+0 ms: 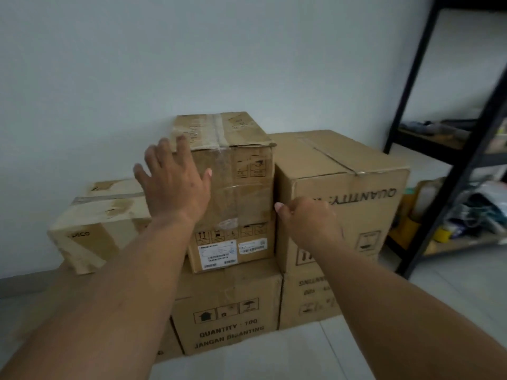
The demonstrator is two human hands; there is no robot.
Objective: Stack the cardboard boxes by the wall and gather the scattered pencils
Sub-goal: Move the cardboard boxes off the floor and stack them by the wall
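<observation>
The top box [236,171] sits in the middle of the frame. It rests on the label box [233,248], and that one rests on the bottom box [227,319]. The pile is right by the wall [247,50]. The top box stands tall, with its long side going up and down.

Your left grip [175,185] is wide open. Its fingers are straight and spread, and the palm lies flat on the left front corner of the top box. It holds nothing and only presses.

Your right grip [307,218] is at the low right edge of the same box, by the crack between it and the big box [343,171]. Its fingers are curled and the thumb points at that edge. I cannot tell if it has hold of anything.

So the top box lies between your two grips, with the left one high and the right one low. The left grip is more fully on it. I think the next move is a small push to line the top box up with the box under it. I see no pencils here.
</observation>
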